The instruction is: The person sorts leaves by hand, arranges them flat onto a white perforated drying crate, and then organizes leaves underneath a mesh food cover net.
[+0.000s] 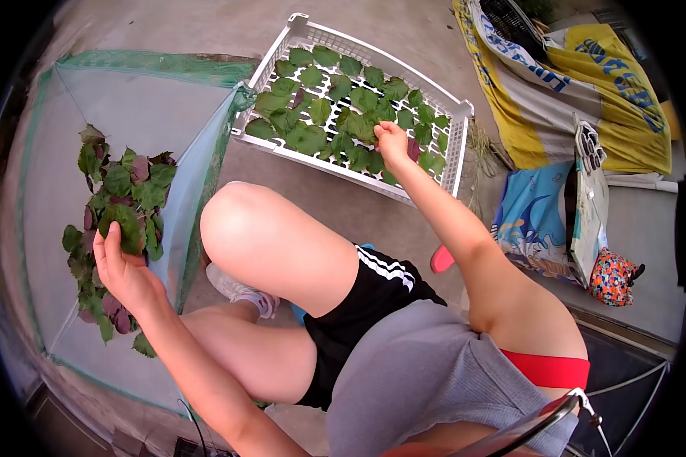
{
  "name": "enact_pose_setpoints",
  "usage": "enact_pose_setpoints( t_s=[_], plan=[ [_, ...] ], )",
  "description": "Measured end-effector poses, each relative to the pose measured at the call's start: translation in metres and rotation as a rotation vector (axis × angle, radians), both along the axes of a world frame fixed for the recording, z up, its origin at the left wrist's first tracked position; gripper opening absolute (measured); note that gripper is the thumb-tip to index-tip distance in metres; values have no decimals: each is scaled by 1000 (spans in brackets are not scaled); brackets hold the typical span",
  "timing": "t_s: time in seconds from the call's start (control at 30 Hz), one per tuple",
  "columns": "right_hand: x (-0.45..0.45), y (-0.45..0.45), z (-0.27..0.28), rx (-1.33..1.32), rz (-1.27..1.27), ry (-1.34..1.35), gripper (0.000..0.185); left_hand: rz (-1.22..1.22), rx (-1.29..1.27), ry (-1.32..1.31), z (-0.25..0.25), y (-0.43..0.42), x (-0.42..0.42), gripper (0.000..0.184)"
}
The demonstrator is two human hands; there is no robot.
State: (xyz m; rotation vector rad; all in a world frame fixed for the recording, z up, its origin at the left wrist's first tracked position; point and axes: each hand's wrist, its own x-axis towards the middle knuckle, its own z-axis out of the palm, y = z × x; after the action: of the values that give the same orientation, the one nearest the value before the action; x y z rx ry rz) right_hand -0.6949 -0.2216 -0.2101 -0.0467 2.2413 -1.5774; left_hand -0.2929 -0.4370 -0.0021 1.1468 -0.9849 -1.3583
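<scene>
My left hand [126,270] is over a loose pile of leaves [149,190], green on one face and purple on the other. Between its thumb and fingers it holds a large green leaf [122,227]. My right hand [392,143] reaches over a white plastic crate [462,152] with a slatted bottom. Its fingers are pinched at the edge of a green leaf [360,127] among the others. Many leaves [307,139] lie spread inside the crate, mostly green side up, some overlapping near the front.
The pile rests on a pale mesh sheet [76,198] with green edging, beside the crate. At the right are a yellow and white cloth [625,91], a blue printed sheet [533,213] and a colourful patterned bag [613,278]. My bent knee [236,217] is close to the crate.
</scene>
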Motion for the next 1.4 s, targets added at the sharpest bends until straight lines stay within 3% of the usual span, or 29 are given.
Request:
enact_pose_setpoints(
  t_s=[0.1, 0.3, 0.37, 0.43, 0.5, 0.57, 0.6, 0.7, 0.77, 0.83, 0.87, 0.9, 1.0, 1.07, 1.17, 1.4],
  plan=[
    [-7, 8, -37, 198, 24, 143, 14, -53, -30, -19, -4, -2, 0, 16],
    [-1, 8, -33, 288, 107, 177, 23, -87, -65, -122, -4, 5, -7, 15],
    [6, 6, -15, 473, 174, 335, 32, -98, -69, -137, -4, 6, -9, 16],
    [11, 7, -6, 494, 216, 413, 38, -162, -70, -148, -7, 8, -9, 21],
    [24, 1, 0, 475, 172, 761, 34, -184, -91, -195, -7, 10, -9, 22],
    [45, -13, 23, 236, 247, 688, 31, -220, -131, -244, -7, 13, -13, 23],
    [67, -24, 55, 64, 307, 472, 27, -252, -152, -254, -7, 15, -15, 22],
    [116, -51, 106, -338, 602, 285, 23, -344, -224, -272, -4, 25, -23, 17],
    [144, -61, 149, -500, 839, 198, 28, -360, -420, -347, -11, 28, -25, 16],
    [164, -72, 190, -550, 1020, 283, 38, -416, -490, -334, -12, 31, -27, 15],
    [176, -79, 200, -651, 981, 298, 30, -463, -549, -330, -12, 33, -29, 15],
    [184, -85, 202, -649, 974, 302, 30, -470, -551, -327, -11, 34, -32, 15],
    [196, -95, 209, -725, 899, 264, 6, -488, -607, -311, -5, 43, -41, 14],
    [188, -91, 209, -712, 889, 185, 7, -471, -508, -281, -2, 48, -45, 12],
    [170, -85, 193, -691, 928, -42, 12, -538, -583, -337, -4, 50, -47, 11],
    [176, -68, 204, -603, 976, -62, 21, -558, -644, -395, -1, 54, -58, 11]
  ],
)
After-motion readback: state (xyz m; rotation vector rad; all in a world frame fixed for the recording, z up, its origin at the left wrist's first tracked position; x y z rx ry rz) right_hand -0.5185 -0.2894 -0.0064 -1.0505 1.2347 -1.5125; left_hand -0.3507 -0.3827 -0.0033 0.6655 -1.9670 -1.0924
